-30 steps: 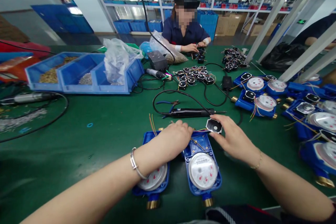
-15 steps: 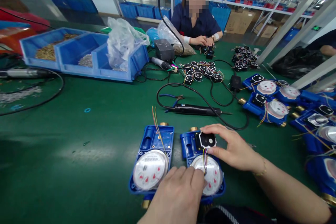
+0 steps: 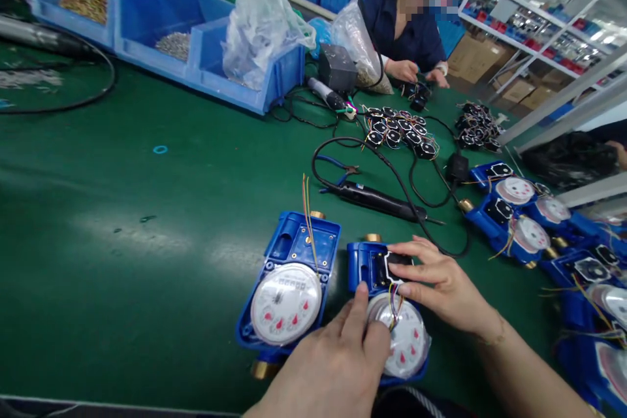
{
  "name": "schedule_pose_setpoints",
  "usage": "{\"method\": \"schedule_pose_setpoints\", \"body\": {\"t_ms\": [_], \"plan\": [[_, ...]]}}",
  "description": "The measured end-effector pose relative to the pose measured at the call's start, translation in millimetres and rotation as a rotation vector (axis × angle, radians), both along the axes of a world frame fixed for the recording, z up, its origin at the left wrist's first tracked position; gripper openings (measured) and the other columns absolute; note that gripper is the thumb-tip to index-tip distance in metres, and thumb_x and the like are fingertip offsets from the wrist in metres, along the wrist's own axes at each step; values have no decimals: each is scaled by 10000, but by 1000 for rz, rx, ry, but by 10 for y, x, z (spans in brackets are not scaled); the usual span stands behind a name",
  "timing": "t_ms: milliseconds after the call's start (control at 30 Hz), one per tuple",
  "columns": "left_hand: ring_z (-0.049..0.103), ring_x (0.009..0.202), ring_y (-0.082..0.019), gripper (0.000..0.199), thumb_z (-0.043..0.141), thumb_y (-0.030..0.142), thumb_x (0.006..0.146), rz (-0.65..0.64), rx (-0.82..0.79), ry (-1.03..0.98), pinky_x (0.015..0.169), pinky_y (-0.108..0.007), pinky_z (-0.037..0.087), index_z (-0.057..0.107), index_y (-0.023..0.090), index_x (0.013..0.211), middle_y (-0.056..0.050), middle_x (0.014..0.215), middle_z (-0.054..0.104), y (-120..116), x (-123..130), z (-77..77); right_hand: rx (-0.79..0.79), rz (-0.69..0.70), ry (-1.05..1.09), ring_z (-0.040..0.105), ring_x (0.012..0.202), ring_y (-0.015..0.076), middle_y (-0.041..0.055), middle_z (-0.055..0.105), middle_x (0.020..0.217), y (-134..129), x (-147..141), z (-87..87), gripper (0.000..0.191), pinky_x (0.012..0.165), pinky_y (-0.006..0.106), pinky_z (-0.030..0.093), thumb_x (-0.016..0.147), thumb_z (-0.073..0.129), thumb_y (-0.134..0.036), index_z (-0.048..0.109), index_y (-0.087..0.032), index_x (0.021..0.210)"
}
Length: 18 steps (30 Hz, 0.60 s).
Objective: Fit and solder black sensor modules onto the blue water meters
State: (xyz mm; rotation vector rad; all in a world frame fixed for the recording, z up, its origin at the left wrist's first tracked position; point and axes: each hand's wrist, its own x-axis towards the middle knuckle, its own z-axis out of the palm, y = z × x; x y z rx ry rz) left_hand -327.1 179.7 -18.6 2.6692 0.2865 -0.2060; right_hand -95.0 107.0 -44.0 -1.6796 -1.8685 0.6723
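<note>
Two blue meters lie side by side on the green table. The left meter [image 3: 286, 304] has an open housing with several thin wires rising from it. On the right meter [image 3: 405, 346], a black module [image 3: 396, 268] with a white edge sits in the housing, its coloured wires hanging over the dial. My right hand [image 3: 435, 284] holds this module between fingers and thumb. My left hand [image 3: 337, 353] rests over the lower left of the right meter, index finger stretched towards the housing and thumb on the dial by the wires.
Beyond the meters lie a black electric screwdriver [image 3: 382, 201] and blue-handled pliers [image 3: 343, 172]. Blue bins [image 3: 196, 88] with small parts stand at the back left. Several black modules [image 3: 401, 130] lie further back, near a person [image 3: 404, 32]. More blue meters [image 3: 519, 225] are at the right.
The view has shifted and tilted. My left index finger has stretched out towards the housing. My right fingers have moved further over the black module. The person's hands at the back have moved apart.
</note>
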Motion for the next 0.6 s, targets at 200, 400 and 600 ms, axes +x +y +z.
{"method": "schedule_pose_setpoints", "body": {"t_ms": [200, 400, 600], "plan": [[511, 1152, -363, 397, 429, 93, 755, 21, 5, -104, 845, -419, 522, 512, 75, 1142, -326, 1315, 410, -5, -15, -101, -34, -57, 55, 494, 1179, 245, 9, 519, 1295, -53, -3, -18, 265, 1088, 559, 177, 869, 607, -370, 600, -421, 1130], [508, 1146, -355, 339, 430, 216, 839, 5, -24, -208, 857, -389, 524, 544, 81, 1128, -302, 1302, 440, 28, -20, -121, -50, -129, 105, 499, 1172, 266, 24, 536, 1276, -111, -30, -18, 260, 1078, 598, 174, 848, 638, -350, 621, -413, 1101], [545, 1103, -358, 335, 365, 177, 853, 38, 14, -298, 809, -390, 549, 561, 69, 1103, -294, 1253, 496, 21, -5, -163, -57, -165, 88, 480, 1176, 277, 15, 522, 1290, -157, -47, 6, 317, 1052, 617, 177, 832, 665, -292, 608, -432, 1111]]}}
